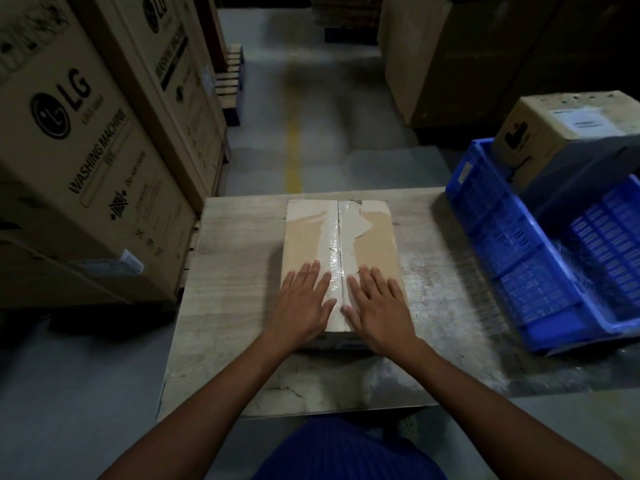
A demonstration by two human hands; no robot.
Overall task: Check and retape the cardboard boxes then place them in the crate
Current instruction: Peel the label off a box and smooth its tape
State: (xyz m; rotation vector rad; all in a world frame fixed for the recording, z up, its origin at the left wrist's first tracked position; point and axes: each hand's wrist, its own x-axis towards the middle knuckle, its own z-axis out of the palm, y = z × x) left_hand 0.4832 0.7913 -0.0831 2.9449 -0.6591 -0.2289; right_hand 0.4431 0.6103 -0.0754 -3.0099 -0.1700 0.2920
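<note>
A flat cardboard box (304, 237) lies in the middle of the table (235, 265), its top torn in patches with a shiny strip of clear tape along the centre seam. My left hand (301, 303) presses flat on the near left part of the box top, fingers straight. My right hand (377, 306) lies flat on the near right part, just across the seam. A blue plastic crate (512, 251) stands on the table's right side, with a second cardboard box (554, 129) sitting at its far end.
Tall washing-machine cartons (79, 161) stand close to the table's left edge. More big cartons (467, 53) rise at the back right. A grey floor aisle with a yellow line (293, 147) runs away beyond the table. A wooden pallet (230, 81) sits far left.
</note>
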